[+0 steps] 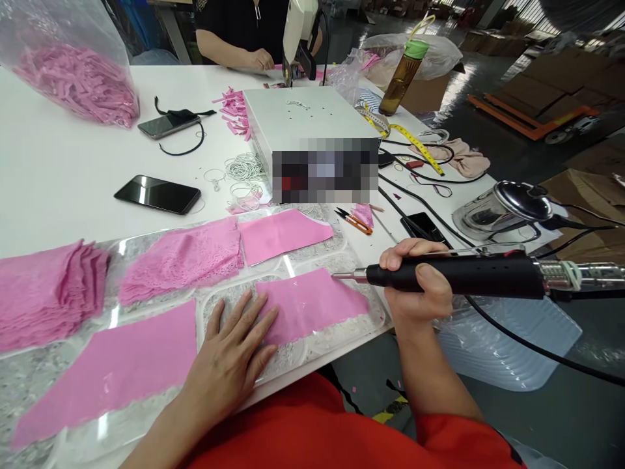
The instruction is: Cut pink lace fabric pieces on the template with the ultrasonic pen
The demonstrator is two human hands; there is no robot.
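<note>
My right hand (422, 277) is wrapped round a black cylindrical handheld tool (469, 273) with a thin metal tip and a cable at its back end. The tip points left and is at the upper edge of a pink fabric piece (317, 303); whether it touches cannot be told. My left hand (239, 352) lies flat with fingers spread, its fingertips on the left end of that piece. A larger pink fabric piece (127, 365) lies left of this hand. Behind are a pink lace stack (183, 260) and another pink piece (283, 234). All rest on a clear patterned mat (288, 264).
A grey box (312, 114) stands at the back. Thread snips (354, 221), phones (157, 194), a lidded glass pot (498, 208) and black cables (424, 208) lie around. More folded pink lace (49, 293) sits left. A person (239, 39) works at a machine opposite.
</note>
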